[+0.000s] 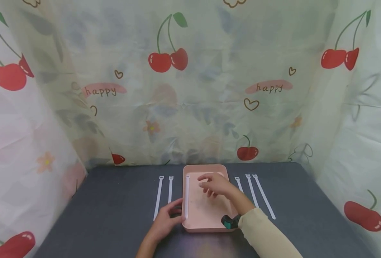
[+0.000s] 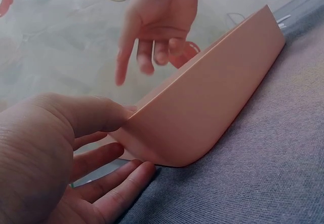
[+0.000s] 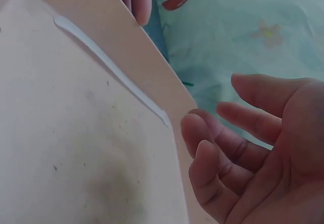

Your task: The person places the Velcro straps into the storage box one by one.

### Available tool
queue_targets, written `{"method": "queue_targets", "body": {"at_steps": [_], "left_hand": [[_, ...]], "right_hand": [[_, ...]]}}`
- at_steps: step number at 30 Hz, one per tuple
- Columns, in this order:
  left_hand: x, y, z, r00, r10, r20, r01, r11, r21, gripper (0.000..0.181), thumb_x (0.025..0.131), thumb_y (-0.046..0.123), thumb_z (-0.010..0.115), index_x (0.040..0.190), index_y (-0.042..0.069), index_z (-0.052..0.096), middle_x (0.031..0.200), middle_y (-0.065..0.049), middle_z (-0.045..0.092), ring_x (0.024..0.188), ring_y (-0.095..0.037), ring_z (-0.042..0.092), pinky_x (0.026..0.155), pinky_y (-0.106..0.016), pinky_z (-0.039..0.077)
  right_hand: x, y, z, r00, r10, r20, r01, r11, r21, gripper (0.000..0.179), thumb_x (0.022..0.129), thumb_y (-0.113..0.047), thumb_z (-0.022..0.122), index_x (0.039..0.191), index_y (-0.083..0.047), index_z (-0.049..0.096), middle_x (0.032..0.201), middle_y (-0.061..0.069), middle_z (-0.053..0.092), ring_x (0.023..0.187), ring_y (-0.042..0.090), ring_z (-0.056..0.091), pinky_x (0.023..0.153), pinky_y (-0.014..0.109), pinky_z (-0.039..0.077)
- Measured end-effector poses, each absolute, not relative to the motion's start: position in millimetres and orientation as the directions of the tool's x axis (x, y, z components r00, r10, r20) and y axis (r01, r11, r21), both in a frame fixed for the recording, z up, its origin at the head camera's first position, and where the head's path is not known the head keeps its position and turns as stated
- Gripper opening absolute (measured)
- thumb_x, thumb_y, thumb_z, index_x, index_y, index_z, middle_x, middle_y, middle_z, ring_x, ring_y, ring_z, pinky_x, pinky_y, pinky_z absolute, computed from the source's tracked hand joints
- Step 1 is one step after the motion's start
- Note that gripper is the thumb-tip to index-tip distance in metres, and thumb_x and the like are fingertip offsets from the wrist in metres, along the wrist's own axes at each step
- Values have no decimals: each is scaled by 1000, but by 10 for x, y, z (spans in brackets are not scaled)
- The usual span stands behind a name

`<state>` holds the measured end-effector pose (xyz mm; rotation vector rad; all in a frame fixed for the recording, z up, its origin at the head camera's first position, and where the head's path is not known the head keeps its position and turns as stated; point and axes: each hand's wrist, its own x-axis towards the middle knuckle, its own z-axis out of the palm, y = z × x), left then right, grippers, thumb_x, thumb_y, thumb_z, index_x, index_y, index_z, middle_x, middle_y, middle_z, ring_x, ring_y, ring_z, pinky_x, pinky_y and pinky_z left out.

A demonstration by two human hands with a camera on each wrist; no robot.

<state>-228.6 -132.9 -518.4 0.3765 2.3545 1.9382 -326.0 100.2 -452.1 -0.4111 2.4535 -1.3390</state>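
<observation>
A shallow pink tray (image 1: 206, 218) lies on the dark table. My left hand (image 1: 165, 219) holds its near left corner, the thumb at the rim and the other fingers along the outer wall, as the left wrist view shows. Inside the tray, along its left side, lies one white strap (image 1: 187, 197) with a slotted head at the far end. Over the tray hangs my right hand (image 1: 217, 184), fingers loosely bent and nothing between them. In the right wrist view the right hand (image 3: 253, 153) overlaps the tray's edge, near one end of the strap (image 3: 111, 64).
Two more white straps (image 1: 158, 197) lie left of the tray, heads away from me. Several others (image 1: 263, 197) fan out on its right, partly behind the right forearm. A cherry-patterned cloth (image 1: 184, 107) hangs behind and on both sides of the dark table (image 1: 113, 208).
</observation>
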Motion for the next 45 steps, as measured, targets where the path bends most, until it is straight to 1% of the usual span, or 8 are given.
{"method": "queue_targets", "body": {"at_steps": [6, 11, 15, 22, 28, 31, 38, 45], "left_hand": [[-2185, -1293, -4975, -970, 229, 86, 132, 196, 972, 58, 81, -1, 70, 135, -8, 50, 132, -28, 53, 109, -41, 59, 83, -36, 51], [-2243, -1301, -5124, -973, 216, 85, 132, 211, 969, 59, 81, 1, 71, 137, -5, 51, 133, -25, 54, 109, -38, 59, 84, -39, 51], [-2289, -1317, -5241, -973, 211, 97, 140, 200, 970, 61, 80, 3, 72, 138, -2, 51, 133, -21, 55, 109, -34, 60, 83, -34, 51], [-2290, -1330, -5255, -970, 215, 111, 151, 183, 971, 61, 79, 2, 73, 137, -2, 52, 133, -21, 55, 108, -33, 61, 81, -28, 50], [-2281, -1333, -5247, -967, 222, 125, 166, 181, 969, 62, 79, 2, 72, 137, -4, 51, 133, -23, 54, 108, -35, 61, 81, -28, 50], [-2280, -1333, -5248, -966, 223, 128, 170, 181, 969, 62, 79, 2, 72, 137, -5, 51, 133, -23, 54, 108, -35, 61, 81, -28, 50], [-2298, -1330, -5237, -965, 227, 131, 170, 160, 972, 61, 80, 1, 72, 137, -4, 51, 134, -23, 54, 109, -35, 60, 81, -28, 50], [-2310, -1332, -5241, -969, 221, 107, 146, 167, 975, 62, 80, 3, 72, 138, -2, 51, 135, -21, 54, 109, -34, 60, 80, -28, 50]], "right_hand": [[-3253, 1204, -4497, -939, -338, -65, -110, 475, -873, 30, 93, -18, 64, 121, -7, 65, 81, 14, 66, 61, 27, 64, 52, 33, 51], [-3263, 1373, -4537, -972, -236, 15, -126, 462, -878, 27, 92, -16, 66, 118, -9, 67, 84, 13, 65, 67, 32, 64, 55, 37, 53], [-3254, 1498, -4596, -981, -173, 92, -158, 426, -891, 29, 92, -13, 65, 121, -8, 66, 85, 10, 65, 74, 38, 64, 58, 42, 54], [-3225, 1681, -4714, -975, -94, 201, -222, 414, -883, 32, 92, -10, 65, 123, -2, 64, 97, 13, 66, 73, 25, 65, 59, 35, 54], [-3187, 1795, -4799, -970, -42, 237, -227, 488, -843, 28, 91, -9, 66, 119, -4, 66, 95, 9, 64, 78, 28, 64, 59, 33, 52], [-3172, 1853, -4837, -961, -41, 273, -249, 559, -791, 27, 90, -8, 67, 117, -4, 67, 96, 9, 65, 81, 25, 62, 63, 33, 50], [-3170, 1986, -4920, -940, -74, 333, -292, 679, -673, 27, 88, -9, 69, 115, -5, 68, 98, 8, 66, 88, 24, 60, 78, 43, 50], [-3188, 2153, -5030, -915, -100, 391, -329, 746, -579, 27, 86, -6, 71, 112, -2, 68, 103, 14, 67, 90, 27, 62, 80, 47, 50]]}}
